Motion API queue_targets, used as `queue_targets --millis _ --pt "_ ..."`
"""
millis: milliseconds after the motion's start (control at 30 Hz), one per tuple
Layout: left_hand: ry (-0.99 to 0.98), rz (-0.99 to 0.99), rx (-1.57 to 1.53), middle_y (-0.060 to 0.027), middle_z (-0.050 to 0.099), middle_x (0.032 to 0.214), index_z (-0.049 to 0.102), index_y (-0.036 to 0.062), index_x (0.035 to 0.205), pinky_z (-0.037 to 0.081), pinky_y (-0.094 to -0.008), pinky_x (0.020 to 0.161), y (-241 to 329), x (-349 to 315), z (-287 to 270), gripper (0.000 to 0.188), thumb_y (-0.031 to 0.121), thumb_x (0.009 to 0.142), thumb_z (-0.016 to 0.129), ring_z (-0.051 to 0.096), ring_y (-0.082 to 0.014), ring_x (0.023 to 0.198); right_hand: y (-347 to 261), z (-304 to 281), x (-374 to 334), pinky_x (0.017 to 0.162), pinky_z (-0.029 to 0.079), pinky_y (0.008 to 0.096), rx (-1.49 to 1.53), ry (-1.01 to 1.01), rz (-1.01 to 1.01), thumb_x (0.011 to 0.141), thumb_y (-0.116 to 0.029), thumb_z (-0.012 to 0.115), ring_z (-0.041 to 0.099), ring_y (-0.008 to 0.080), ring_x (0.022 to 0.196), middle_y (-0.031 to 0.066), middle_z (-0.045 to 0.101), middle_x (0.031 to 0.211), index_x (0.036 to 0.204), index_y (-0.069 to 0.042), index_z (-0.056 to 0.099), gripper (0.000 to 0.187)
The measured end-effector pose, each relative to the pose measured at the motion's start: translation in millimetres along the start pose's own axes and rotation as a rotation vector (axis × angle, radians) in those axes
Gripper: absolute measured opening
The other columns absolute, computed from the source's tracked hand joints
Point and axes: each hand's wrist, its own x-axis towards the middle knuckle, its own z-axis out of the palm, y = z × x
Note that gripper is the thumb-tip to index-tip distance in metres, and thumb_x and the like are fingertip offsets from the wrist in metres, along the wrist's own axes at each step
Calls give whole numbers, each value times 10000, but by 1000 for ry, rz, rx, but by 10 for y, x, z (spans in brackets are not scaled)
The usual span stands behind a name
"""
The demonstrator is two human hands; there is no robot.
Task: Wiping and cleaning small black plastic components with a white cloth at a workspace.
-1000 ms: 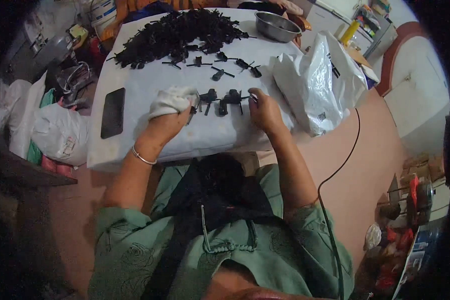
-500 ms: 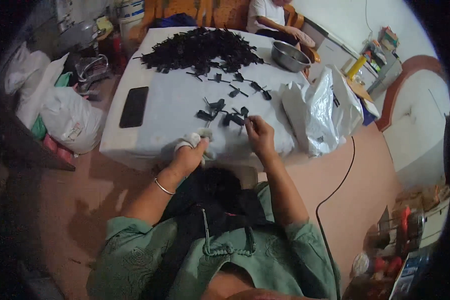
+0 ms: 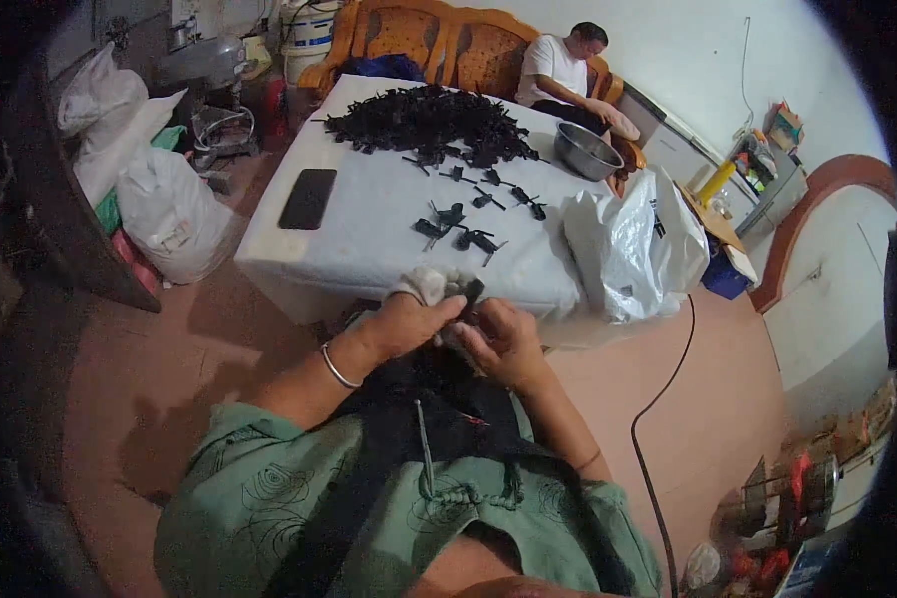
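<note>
At the table's near edge, my left hand (image 3: 419, 317) has a white cloth or partial glove over its fingers. It is closed around a small black plastic part (image 3: 473, 291), whose upper end sticks out past the thumb. Touching it from the right is my right hand (image 3: 506, 341), with fingers curled and pinched at the part. What lies between those fingers is too small to make out. Just beyond both hands, several loose black parts with thin rods (image 3: 448, 219) lie on the white-covered table (image 3: 369, 254). A large heap of similar black parts (image 3: 429, 125) covers the far end.
A dark phone (image 3: 308, 198) lies at the table's left. On the right stand a metal bowl (image 3: 588, 151) and a white plastic bag (image 3: 620, 249). Another person (image 3: 558, 75) sits on the far wooden bench. White sacks (image 3: 174, 214) and a floor cable (image 3: 658, 399) flank the table.
My right hand has come back from the loose parts to meet my left hand. A black part now shows between them. The view has shifted, bringing more of the far bench in.
</note>
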Motion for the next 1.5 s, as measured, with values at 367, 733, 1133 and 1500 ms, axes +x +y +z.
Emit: queue_targets --millis 367,733,1133,1500 --pt "-150 185 198 -12 570 868 529 25 1020 460 -232 671 8 -164 -66 196 91 836 533 534 -88 763 -181 199 -95 456 385 285 -67 298 101 749 -101 640 464 171 484 99 491 600 745 -7 511 160" --pt "-34 -143 188 -19 548 783 487 46 1044 448 -211 550 248 -289 -79 266 76 785 538 517 -59 640 36 273 79 499 296 192 252 117 289 885 -205 493 338 29 575 -61 402 620 731 -48 482 220" --pt "204 637 951 -128 581 843 519 -19 1015 460 -302 688 98 -276 -22 263 47 760 528 578 -206 772 144 428 -63 514 347 228 325 -14 426 907 -228 449 394 49 599 -54 467 654 748 -25 511 265" --pt "243 359 561 -64 568 865 526 14 972 450 -280 692 -149 -164 -79 184 99 809 512 540 -156 774 252 344 -100 550 381 201 220 64 411 882 -187 496 442 57 619 -15 517 706 859 10 547 204"
